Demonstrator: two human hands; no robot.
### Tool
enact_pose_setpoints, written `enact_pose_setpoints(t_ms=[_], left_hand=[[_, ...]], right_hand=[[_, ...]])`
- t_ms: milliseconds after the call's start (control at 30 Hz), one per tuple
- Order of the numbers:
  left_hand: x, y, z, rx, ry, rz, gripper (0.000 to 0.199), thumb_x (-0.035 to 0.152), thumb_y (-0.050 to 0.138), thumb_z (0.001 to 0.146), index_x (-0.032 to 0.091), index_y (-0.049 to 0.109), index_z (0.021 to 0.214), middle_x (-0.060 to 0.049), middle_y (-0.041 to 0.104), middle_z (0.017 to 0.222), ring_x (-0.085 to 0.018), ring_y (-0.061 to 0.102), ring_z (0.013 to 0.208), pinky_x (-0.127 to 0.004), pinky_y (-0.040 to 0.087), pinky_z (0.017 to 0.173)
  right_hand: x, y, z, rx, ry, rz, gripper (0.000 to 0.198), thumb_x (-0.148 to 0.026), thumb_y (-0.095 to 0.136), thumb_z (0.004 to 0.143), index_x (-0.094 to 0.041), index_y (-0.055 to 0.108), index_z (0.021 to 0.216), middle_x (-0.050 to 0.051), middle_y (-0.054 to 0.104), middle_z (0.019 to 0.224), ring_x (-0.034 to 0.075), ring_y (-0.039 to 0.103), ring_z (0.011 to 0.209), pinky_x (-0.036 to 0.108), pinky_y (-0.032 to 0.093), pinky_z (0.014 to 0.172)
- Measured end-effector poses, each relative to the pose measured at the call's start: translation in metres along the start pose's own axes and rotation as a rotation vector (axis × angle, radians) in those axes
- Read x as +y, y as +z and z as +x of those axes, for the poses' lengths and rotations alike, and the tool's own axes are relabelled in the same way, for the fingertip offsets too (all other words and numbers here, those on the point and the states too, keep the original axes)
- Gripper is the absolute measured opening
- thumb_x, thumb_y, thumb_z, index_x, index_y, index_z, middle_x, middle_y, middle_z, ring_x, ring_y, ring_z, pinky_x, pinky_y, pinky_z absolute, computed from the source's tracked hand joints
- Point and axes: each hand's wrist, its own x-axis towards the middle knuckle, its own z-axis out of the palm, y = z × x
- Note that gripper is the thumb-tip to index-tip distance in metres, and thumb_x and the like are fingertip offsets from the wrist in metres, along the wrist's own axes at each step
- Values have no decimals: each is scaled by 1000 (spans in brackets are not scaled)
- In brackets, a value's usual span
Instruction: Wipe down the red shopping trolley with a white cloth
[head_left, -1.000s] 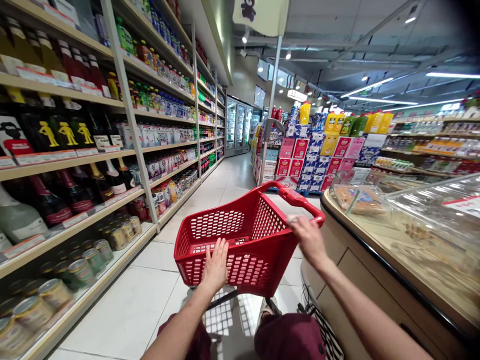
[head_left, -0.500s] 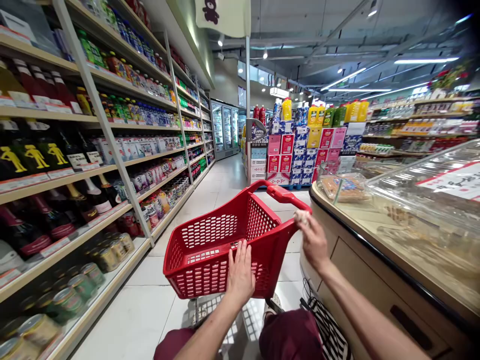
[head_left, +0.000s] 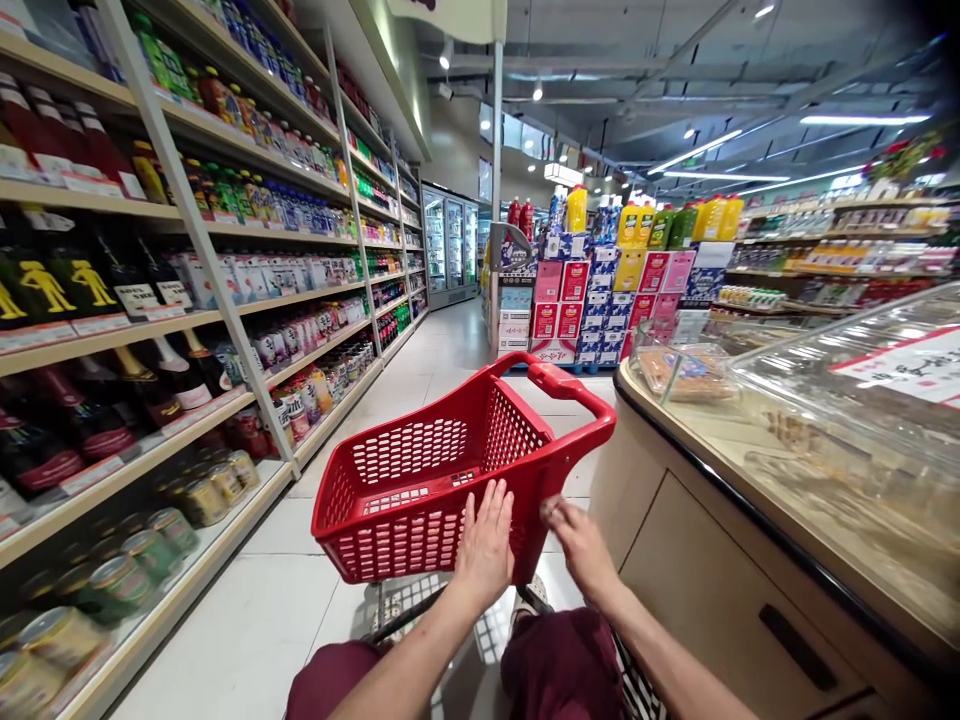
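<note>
A red plastic shopping cart [head_left: 420, 545] stands right in front of me, its holed basket turned to the left and its handle [head_left: 574, 385] at the upper right. My left hand [head_left: 486, 540] lies flat on the near side of the basket, fingers stretched out. Close by the cart's lower right side, below the handle, my right hand [head_left: 581, 545] is closed on a small crumpled cloth [head_left: 551, 510]. Only a bit of the cloth shows between the fingers; whether it touches the red plastic I cannot tell.
Shelves of bottles and cans [head_left: 322, 320] line the left. On the right is a display counter [head_left: 675, 520] with clear covers and a packaged food tray [head_left: 679, 370]. Stacked drink boxes [head_left: 574, 305] stand ahead, with glass-door fridges [head_left: 450, 240] farther back.
My right hand has moved off the cart handle, down and left to the cart's side, with the cloth still in it. My left hand stays on the basket side.
</note>
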Motion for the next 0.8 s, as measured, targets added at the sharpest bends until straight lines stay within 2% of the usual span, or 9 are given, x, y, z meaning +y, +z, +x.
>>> enact_pose_setpoints(t_ms=[67, 167, 233, 367, 433, 500, 600, 700, 800], left_hand=[[3, 1, 0, -13, 0, -4, 69, 7, 41, 66, 10, 22, 133, -10, 20, 142, -22, 9, 132, -47, 16, 106], [6, 2, 3, -18, -23, -17, 67, 6, 40, 66, 9, 24, 132, -10, 21, 142, -22, 8, 132, -48, 14, 106], [9, 2, 6, -15, -24, -25, 67, 6, 40, 67, 8, 25, 132, -10, 20, 142, -22, 8, 132, -48, 14, 106], [9, 3, 6, -3, 11, -22, 69, 7, 40, 67, 9, 22, 133, -10, 20, 143, -22, 8, 132, -48, 15, 105], [7, 4, 5, 4, 10, -20, 69, 7, 40, 67, 9, 22, 133, -10, 21, 142, -22, 8, 132, -48, 15, 105], [5, 3, 4, 13, 0, -26, 69, 6, 40, 67, 9, 22, 133, -11, 21, 142, -22, 8, 132, -48, 15, 105], [5, 1, 9, 31, -11, -43, 68, 7, 40, 67, 9, 22, 133, -11, 20, 142, -22, 7, 132, -48, 13, 105], [5, 0, 15, 46, -51, -49, 67, 8, 40, 69, 8, 22, 133, -11, 18, 143, -23, 6, 132, -48, 12, 106], [-1, -1, 14, 53, -96, -29, 68, 10, 40, 70, 8, 18, 134, -12, 17, 143, -23, 6, 132, -49, 12, 106]], right_hand=[[1, -2, -5, -4, 20, -34, 31, -17, 34, 84, -23, 62, 96, 6, 60, 97, 17, 55, 86, 30, 46, 72], [10, -7, 10, 170, 170, -68, 30, -19, 36, 84, -19, 61, 99, 10, 55, 107, 22, 50, 98, 38, 42, 80], [10, -4, 18, 213, 184, -52, 29, -19, 37, 84, -19, 60, 101, 11, 53, 111, 23, 48, 102, 39, 41, 83], [-8, 12, -6, -32, 34, -8, 30, -15, 36, 84, -24, 62, 97, 6, 58, 104, 18, 52, 94, 32, 45, 76], [-7, 10, -15, -59, 26, 5, 30, -16, 35, 83, -23, 62, 96, 7, 58, 101, 19, 53, 91, 32, 45, 75], [9, -5, -3, 86, 103, 1, 31, -17, 36, 83, -19, 61, 100, 10, 55, 107, 21, 51, 97, 35, 44, 80], [40, -30, 44, 327, 218, -56, 34, -17, 36, 82, -15, 56, 111, 14, 43, 124, 26, 43, 112, 43, 37, 91], [44, -30, 78, 293, 160, -95, 33, -17, 36, 84, -18, 56, 110, 12, 45, 126, 24, 40, 117, 44, 34, 94], [20, -12, 80, 104, -60, -46, 32, -16, 36, 85, -20, 58, 107, 9, 50, 123, 20, 39, 119, 40, 34, 96]])
